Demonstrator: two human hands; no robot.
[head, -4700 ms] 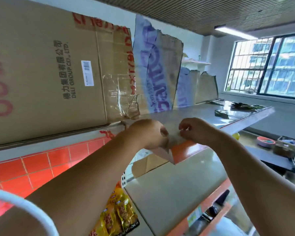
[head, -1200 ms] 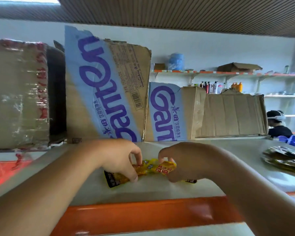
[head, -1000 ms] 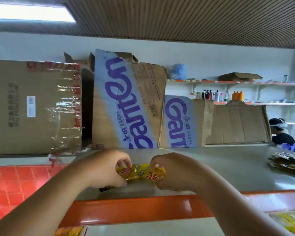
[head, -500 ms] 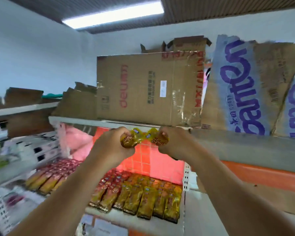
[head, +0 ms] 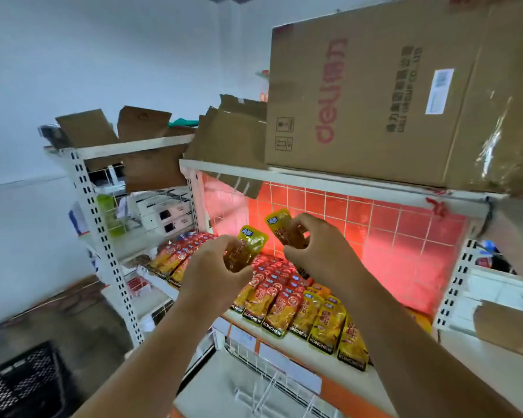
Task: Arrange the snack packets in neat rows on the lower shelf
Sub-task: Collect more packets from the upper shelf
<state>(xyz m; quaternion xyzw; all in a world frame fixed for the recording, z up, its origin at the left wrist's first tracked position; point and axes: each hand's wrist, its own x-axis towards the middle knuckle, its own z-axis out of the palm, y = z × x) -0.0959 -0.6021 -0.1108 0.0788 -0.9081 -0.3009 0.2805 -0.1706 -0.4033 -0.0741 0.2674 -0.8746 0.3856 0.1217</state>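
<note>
Bunch now split, no longer one cluster: left hand [head: 215,267] clamped on one yellow packet [head: 249,241], right hand [head: 317,248] pinching a second packet [head: 280,224] at its 2 o'clock. Both above the rows [head: 284,300] on the lower shelf [head: 302,350] at 6 o'clock, probably ready for placing singly.

Single view: a wide-angle, head-worn camera faces forward and slightly down into a shelving bay at close range. Both forearms enter from the bottom edge. The left hand [head: 215,268] holds the left snack packet [head: 249,247] and the right hand [head: 322,251] holds the right snack packet [head: 284,229] at frame centre. The front edge of the lower shelf [head: 299,346] runs diagonally beneath, and the upper shelf [head: 314,181] crosses overhead.
</note>
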